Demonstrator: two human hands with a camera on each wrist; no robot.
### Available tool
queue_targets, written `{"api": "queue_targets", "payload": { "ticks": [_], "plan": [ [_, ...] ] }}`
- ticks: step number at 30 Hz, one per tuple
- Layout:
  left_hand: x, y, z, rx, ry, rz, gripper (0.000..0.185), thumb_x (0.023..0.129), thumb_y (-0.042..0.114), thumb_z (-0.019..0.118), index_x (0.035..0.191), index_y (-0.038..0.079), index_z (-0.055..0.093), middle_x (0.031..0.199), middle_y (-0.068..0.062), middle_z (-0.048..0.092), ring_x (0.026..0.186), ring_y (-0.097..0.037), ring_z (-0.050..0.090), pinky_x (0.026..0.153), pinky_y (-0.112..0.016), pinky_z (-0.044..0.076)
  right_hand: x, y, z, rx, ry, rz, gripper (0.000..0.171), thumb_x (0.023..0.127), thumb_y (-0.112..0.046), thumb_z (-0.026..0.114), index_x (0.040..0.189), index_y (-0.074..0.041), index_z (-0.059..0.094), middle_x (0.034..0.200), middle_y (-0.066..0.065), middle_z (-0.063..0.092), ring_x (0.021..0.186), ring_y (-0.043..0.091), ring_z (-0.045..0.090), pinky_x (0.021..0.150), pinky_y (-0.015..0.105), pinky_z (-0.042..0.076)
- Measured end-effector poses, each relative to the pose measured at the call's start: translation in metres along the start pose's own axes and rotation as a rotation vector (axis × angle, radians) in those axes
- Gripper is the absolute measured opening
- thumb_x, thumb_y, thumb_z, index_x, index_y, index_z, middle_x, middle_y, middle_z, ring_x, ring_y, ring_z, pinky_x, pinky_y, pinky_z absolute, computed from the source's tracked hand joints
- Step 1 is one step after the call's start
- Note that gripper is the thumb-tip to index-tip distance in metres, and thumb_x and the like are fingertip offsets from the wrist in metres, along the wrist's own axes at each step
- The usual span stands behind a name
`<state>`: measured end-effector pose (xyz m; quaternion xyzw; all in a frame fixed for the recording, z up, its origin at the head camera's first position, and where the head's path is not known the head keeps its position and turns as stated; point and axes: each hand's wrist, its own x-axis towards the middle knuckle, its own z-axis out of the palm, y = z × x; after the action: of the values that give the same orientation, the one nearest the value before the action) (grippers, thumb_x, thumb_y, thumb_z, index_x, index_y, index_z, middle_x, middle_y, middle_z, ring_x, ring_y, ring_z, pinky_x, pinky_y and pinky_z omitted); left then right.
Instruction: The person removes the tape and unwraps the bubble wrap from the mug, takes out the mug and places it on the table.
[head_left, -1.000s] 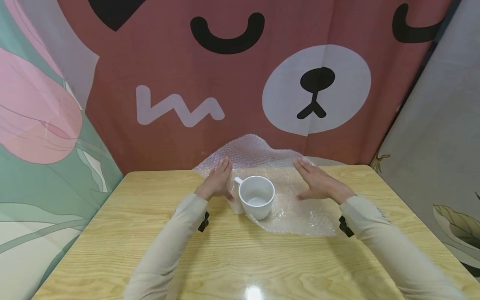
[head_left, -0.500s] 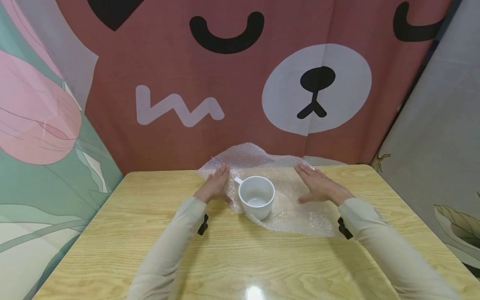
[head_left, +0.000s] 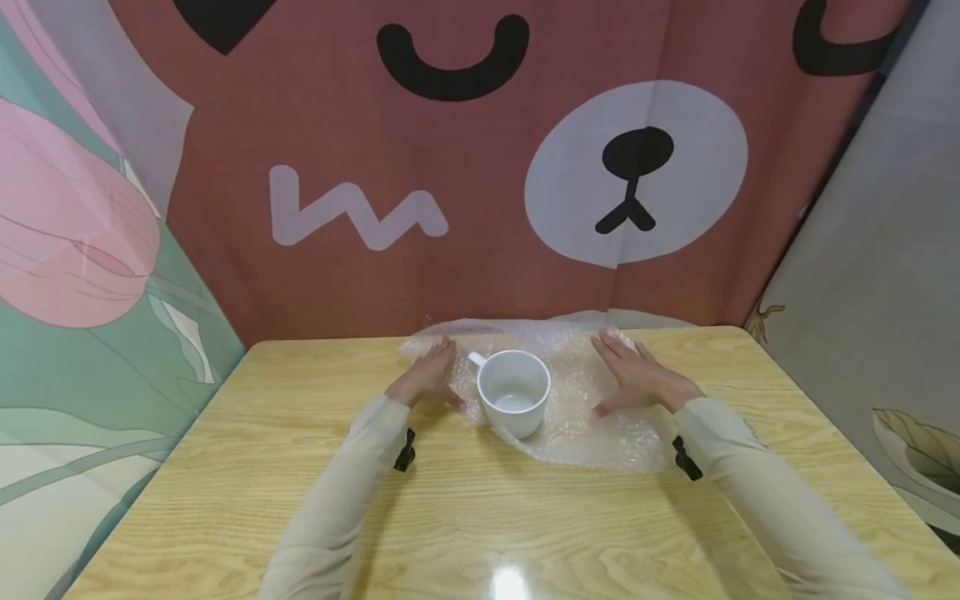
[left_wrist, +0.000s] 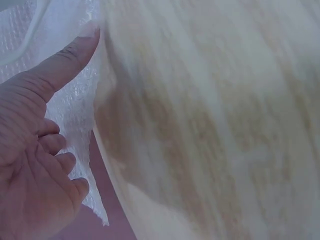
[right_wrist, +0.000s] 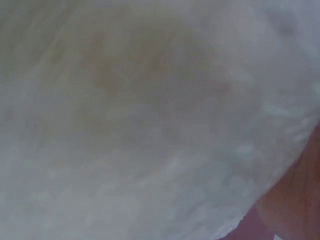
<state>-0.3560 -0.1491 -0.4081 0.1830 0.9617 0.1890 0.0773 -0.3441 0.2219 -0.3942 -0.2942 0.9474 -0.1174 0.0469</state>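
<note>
A pale wooden table [head_left: 225, 467] with a visible grain and a glossy finish fills the lower part of the head view; a spot of light reflects near its front edge. Behind it hang printed curtains: a pink flower on green at the left, a large cartoon bear face [head_left: 637, 171] on reddish brown in the middle, grey fabric at the right.

The left hand [head_left: 429, 377] lies flat with straight, relaxed fingers on the left edge of a sheet of bubble wrap [head_left: 600, 433], gripping nothing. The left wrist view shows its thumb stretched out against the wrap [left_wrist: 80, 107] and the other fingers loosely bent; the wood there is blurred.

Just right of that hand stands a white mug [head_left: 514, 392], smooth, round and upright on the wrap, its small handle pointing back toward the left hand. Its inside looks empty.

The wrap is clear, dimpled and crinkled. It lies spread across the middle of the far half of the table, and its far edge reaches the curtain.

The right hand [head_left: 637, 377] rests palm down on the wrap to the right of the mug, fingers straight and slightly spread, holding nothing. The right wrist view is a pale blur of wrap [right_wrist: 150, 150] with only a sliver of hand at the lower right corner.

Both forearms, in light beige sleeves, stretch forward and are cut off by the lower frame edge.
</note>
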Motion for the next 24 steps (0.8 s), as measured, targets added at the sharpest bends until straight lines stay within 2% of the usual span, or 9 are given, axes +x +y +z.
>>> {"api": "queue_targets", "payload": {
  "ticks": [9, 17, 24],
  "plan": [
    [-0.001, -0.008, 0.004, -0.095, 0.011, 0.006, 0.109, 0.070, 0.022, 0.088, 0.149, -0.009, 0.020, 0.155, -0.027, 0.012, 0.143, -0.037, 0.012, 0.115, -0.044, 0.012, -0.001, 0.000, 0.007, 0.042, -0.065, 0.042, 0.122, 0.074, -0.063, 0.073, 0.151, 0.009, 0.010, 0.157, 0.028, 0.004, 0.143, 0.042, 0.006, 0.111, 0.061, 0.004],
    [-0.006, -0.010, 0.005, -0.174, -0.012, -0.004, 0.103, 0.076, 0.021, 0.084, 0.149, -0.010, 0.019, 0.154, -0.028, 0.015, 0.141, -0.039, 0.019, 0.114, -0.045, 0.018, -0.001, 0.000, 0.013, 0.093, -0.122, 0.072, 0.116, 0.080, -0.067, 0.063, 0.151, 0.009, 0.011, 0.157, 0.028, 0.004, 0.143, 0.042, 0.004, 0.112, 0.060, 0.008],
    [-0.009, -0.009, 0.003, -0.146, -0.057, -0.011, 0.093, 0.083, 0.027, 0.079, 0.149, -0.007, 0.024, 0.154, -0.023, 0.024, 0.140, -0.036, 0.024, 0.114, -0.045, 0.020, -0.004, 0.002, 0.020, 0.099, -0.118, 0.067, 0.115, 0.080, -0.064, 0.065, 0.149, 0.012, 0.013, 0.155, 0.032, 0.007, 0.142, 0.045, 0.006, 0.111, 0.061, 0.010]
  ]
}}
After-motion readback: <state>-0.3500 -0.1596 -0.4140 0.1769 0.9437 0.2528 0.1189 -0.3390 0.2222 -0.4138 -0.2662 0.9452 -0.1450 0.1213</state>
